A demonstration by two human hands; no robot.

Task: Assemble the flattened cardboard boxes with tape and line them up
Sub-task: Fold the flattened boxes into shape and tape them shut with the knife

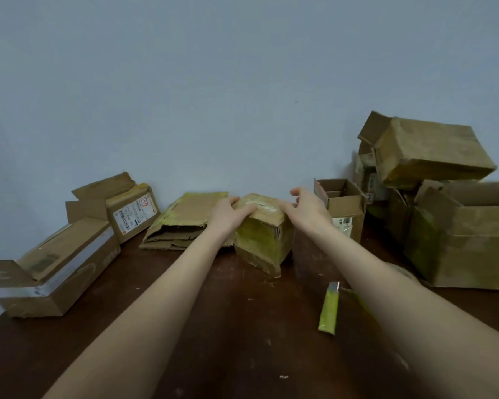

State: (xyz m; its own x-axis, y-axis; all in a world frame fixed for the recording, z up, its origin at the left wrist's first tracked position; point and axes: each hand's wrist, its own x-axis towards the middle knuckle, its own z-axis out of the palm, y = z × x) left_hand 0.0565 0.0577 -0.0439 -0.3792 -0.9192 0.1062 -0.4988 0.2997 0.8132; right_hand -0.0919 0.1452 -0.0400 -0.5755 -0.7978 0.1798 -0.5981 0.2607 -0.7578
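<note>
A small cardboard box [264, 243] stands in the middle of the dark wooden table [228, 326], its top flaps folded shut with a strip of clear tape across them. My left hand [228, 213] lies flat on the box's top left edge. My right hand [307, 208] rests its fingertips on the top right edge, fingers spread. A stack of flattened cardboard boxes [182, 223] lies just behind and left of the small box. A yellow-green utility knife [329, 308] lies on the table near my right forearm. A tape roll [401, 272] peeks out behind that forearm.
Two boxes with loose flaps sit at the left [61, 269] [130, 214]. An open small box [343, 208] stands right of my hands. Larger boxes are piled at the far right [467, 237] [427, 151]. A plain wall runs behind the table.
</note>
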